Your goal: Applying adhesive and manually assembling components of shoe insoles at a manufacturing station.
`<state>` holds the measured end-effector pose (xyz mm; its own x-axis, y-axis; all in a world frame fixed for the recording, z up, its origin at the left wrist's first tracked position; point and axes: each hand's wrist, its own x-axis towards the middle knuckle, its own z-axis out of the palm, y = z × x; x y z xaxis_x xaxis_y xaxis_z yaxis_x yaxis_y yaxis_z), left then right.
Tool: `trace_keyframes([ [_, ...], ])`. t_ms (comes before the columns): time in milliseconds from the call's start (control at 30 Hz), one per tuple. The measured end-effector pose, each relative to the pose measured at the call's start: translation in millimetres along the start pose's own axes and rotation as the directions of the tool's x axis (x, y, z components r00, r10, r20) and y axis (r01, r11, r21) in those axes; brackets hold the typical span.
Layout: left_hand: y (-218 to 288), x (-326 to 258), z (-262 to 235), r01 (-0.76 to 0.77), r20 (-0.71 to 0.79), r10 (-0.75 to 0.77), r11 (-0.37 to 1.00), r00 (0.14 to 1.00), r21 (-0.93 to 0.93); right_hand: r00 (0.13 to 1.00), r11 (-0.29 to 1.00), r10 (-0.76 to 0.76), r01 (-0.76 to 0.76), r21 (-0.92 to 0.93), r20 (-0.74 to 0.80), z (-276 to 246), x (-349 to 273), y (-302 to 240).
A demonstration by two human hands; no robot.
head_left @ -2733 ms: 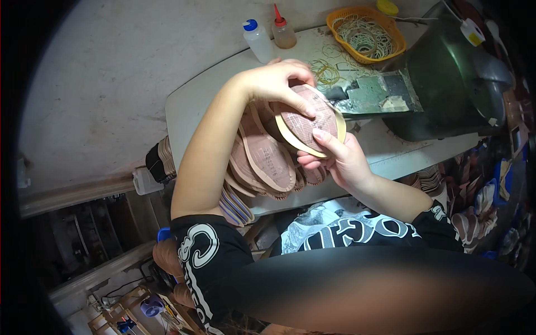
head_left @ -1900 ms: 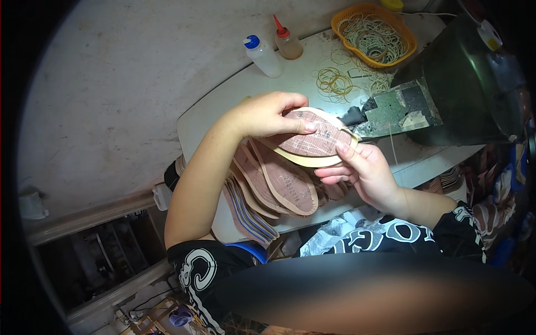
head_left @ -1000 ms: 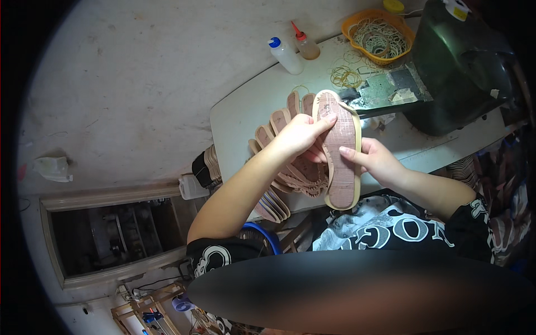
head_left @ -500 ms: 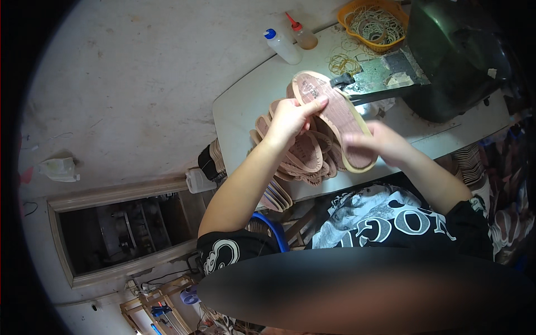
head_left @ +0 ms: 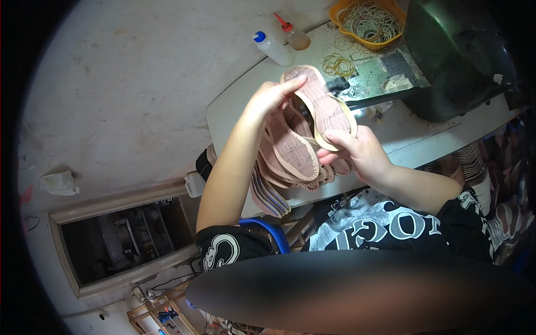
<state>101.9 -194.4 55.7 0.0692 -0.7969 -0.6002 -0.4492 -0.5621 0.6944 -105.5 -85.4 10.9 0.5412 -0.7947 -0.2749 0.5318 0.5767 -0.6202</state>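
Between my two hands is a pink insole (head_left: 324, 106) with a pale cream rim, held up over the table and tilted. My left hand (head_left: 272, 99) pinches its far left end, thumb on top. At the near end my right hand (head_left: 360, 152) grips it, with the thumb on its face and fingers beneath. Just below lies a pile of similar pink insoles (head_left: 290, 153) with stitched-looking edges, partly hidden by my left hand and the held piece. Beyond the held insole a machine's metal bed (head_left: 385, 75) with a small black part stands close to its edge.
A dark green machine body (head_left: 455, 61) stands at the right. Farther back are an orange basket (head_left: 340, 22) of cord loops, a blue-capped bottle (head_left: 274, 50) and a red-tipped bottle (head_left: 296, 38). Loose yellowish bands (head_left: 338, 65) lie on the table (head_left: 226, 109). A blue chair (head_left: 279, 237) is near.
The held insole has shifted left and turned its near end more toward the pile. My right hand, blurred before, now grips that end; my left hand has slid to the far end.
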Motion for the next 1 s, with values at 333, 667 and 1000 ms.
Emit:
trace_keyframes([
  [333, 41.2, 44.6, -21.5, -0.788, 0.583, 0.551, 0.266, 0.597, 0.555, 0.995, 0.997, -0.033, 0.041, 0.073, -0.098, 10.4, 28.8, -0.2],
  [667, 50.8, 22.6, -16.3, -0.644, 0.671, 0.230, 0.603, 0.705, 0.471, 0.971, 0.987, 0.159, -0.153, 0.048, -0.176, 16.6, 25.5, -17.3],
  [1000, 31.3, -21.5, -4.9, -0.504, 0.512, 0.205, 0.663, 0.834, 0.554, 0.985, 0.989, 0.142, -0.146, -0.034, -0.102, 6.0, 29.0, -24.2],
])
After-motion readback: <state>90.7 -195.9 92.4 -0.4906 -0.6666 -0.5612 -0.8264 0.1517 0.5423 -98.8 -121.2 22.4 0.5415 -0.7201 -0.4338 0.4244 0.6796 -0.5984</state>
